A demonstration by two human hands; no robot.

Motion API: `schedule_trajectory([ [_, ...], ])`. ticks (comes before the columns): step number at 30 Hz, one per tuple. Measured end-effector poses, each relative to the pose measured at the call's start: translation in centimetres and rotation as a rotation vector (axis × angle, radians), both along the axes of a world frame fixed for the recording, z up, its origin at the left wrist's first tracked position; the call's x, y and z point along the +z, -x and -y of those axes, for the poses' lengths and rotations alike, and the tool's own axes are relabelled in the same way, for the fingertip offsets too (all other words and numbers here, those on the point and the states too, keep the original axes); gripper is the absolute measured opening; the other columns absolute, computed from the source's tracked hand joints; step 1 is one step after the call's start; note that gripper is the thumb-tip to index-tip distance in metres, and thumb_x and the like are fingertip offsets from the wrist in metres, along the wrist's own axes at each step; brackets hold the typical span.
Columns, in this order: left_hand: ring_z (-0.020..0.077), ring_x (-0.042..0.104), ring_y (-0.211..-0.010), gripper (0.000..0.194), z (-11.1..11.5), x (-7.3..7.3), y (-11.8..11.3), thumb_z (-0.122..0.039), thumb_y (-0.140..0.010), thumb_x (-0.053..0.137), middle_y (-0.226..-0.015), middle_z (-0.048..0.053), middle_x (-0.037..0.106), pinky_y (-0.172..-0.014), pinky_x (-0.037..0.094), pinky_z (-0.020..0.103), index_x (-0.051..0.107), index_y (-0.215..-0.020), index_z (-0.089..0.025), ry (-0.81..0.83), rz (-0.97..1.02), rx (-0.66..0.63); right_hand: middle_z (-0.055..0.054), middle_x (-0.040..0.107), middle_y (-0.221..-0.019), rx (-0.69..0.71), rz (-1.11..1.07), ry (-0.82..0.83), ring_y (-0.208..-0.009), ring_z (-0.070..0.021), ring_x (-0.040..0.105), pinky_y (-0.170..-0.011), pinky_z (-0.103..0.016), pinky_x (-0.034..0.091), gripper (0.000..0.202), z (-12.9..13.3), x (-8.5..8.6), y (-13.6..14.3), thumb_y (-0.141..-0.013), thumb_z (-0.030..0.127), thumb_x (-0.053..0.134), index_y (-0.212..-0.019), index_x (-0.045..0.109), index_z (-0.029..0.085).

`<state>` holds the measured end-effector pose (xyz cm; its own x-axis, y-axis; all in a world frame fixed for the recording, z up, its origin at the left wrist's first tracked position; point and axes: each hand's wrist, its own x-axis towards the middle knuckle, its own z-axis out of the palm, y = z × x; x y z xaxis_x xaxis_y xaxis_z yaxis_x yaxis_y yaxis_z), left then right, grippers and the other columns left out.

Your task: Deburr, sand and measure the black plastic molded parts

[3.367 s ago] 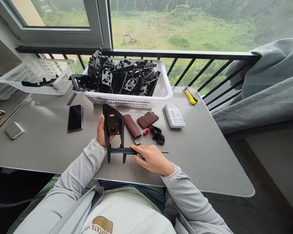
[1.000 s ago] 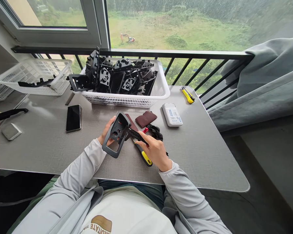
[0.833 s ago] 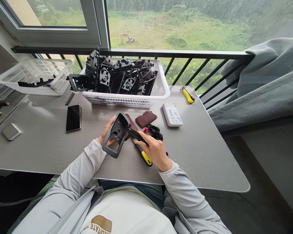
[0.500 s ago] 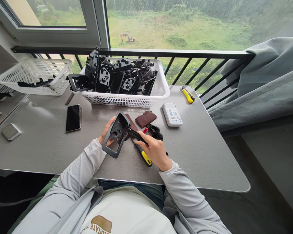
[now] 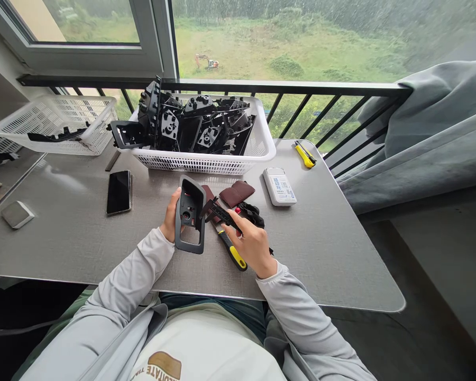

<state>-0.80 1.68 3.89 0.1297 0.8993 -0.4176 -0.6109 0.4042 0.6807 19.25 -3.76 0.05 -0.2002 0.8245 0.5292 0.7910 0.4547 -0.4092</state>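
Observation:
My left hand (image 5: 170, 218) grips the left edge of a dark grey plastic bezel (image 5: 200, 233), a rounded rectangular frame with a recessed inside and an opening at its lower end. It is held up over the table. My right hand (image 5: 250, 241) is closed around a black caliper (image 5: 222, 214), whose jaws point left at the bezel's right rim. Whether the jaws touch the rim I cannot tell. Under the caliper lies a tool with a black and yellow handle (image 5: 236, 255). Dark red pads (image 5: 237, 193) and a black crumpled item (image 5: 253, 216) lie just behind.
A white basket (image 5: 198, 165) piled with black plastic parts (image 5: 188, 132) stands at the back. Another white basket (image 5: 99, 138) is at far left. On the table (image 5: 321, 238) lie a phone (image 5: 119, 193), a white box (image 5: 280, 187), a yellow utility knife (image 5: 305, 154) and a grey block (image 5: 17, 215).
My left hand has turned the bezel more upright and shifted it slightly right. The caliper's jaws have come out from inside the bezel to its right rim.

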Motion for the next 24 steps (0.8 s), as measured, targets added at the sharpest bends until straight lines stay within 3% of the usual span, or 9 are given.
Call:
schedule_trajectory([
  [8, 0.0147, 0.057, -0.043, 0.037, -0.4, -0.2, 0.2, -0.043, -0.091, 0.046, -0.062, 0.004, 0.067, -0.032, 0.039, 0.024, 0.067, -0.078, -0.015, 0.129, -0.062, -0.079, -0.002, 0.066, -0.067, -0.034, 0.054, 0.004, -0.051, -0.0111, 0.057, -0.051, -0.022, 0.04, 0.037, 0.1, 0.3, 0.1, -0.097, 0.036, 0.047, -0.12, 0.065, 0.013],
  [10, 0.0146, 0.057, -0.045, 0.037, -0.5, -0.5, 0.2, -0.044, -0.091, 0.046, -0.064, 0.003, 0.067, -0.035, 0.04, 0.024, 0.066, -0.08, -0.015, 0.07, -0.088, 0.038, -0.003, 0.066, -0.067, -0.024, 0.048, 0.016, -0.051, -0.0114, 0.057, -0.052, -0.022, 0.041, 0.038, 0.1, 0.2, 0.0, -0.098, 0.037, 0.047, -0.12, 0.065, 0.013],
  [14, 0.0162, 0.063, -0.063, 0.037, -1.0, -1.4, 0.4, -0.05, -0.091, 0.044, -0.074, 0.003, 0.067, -0.055, 0.052, 0.027, 0.064, -0.087, -0.018, -0.128, -0.143, 0.47, -0.005, 0.069, -0.07, 0.016, 0.004, 0.031, -0.052, -0.0127, 0.059, -0.053, -0.023, 0.045, 0.04, 0.1, -0.1, -0.1, -0.098, 0.038, 0.046, -0.123, 0.064, 0.012],
  [16, 0.0174, 0.064, -0.073, 0.041, -1.2, -1.8, 0.6, -0.054, -0.09, 0.042, -0.084, 0.004, 0.068, -0.064, 0.054, 0.028, 0.063, -0.094, -0.02, -0.195, -0.168, 0.615, -0.005, 0.069, -0.07, 0.029, -0.015, 0.036, -0.052, -0.013, 0.06, -0.053, -0.023, 0.045, 0.04, 0.1, -0.2, -0.1, -0.098, 0.038, 0.046, -0.124, 0.063, 0.012],
  [19, 0.0175, 0.064, -0.079, 0.049, -1.3, -2.3, 0.7, -0.061, -0.089, 0.039, -0.097, 0.007, 0.067, -0.061, 0.053, 0.027, 0.062, -0.103, -0.021, -0.26, -0.228, 0.72, -0.005, 0.069, -0.07, 0.043, -0.03, 0.028, -0.053, -0.0131, 0.06, -0.053, -0.023, 0.045, 0.04, 0.1, -0.3, -0.1, -0.098, 0.036, 0.047, -0.125, 0.062, 0.011],
  [24, 0.0183, 0.064, -0.085, 0.058, -1.1, -2.7, 0.4, -0.066, -0.089, 0.031, -0.107, 0.009, 0.066, -0.064, 0.054, 0.027, 0.06, -0.112, -0.021, -0.343, -0.314, 0.759, -0.004, 0.067, -0.067, 0.02, 0.009, 0.002, -0.053, -0.0136, 0.06, -0.052, -0.023, 0.043, 0.039, 0.2, -0.3, 0.2, -0.096, 0.031, 0.048, -0.125, 0.061, 0.01],
])
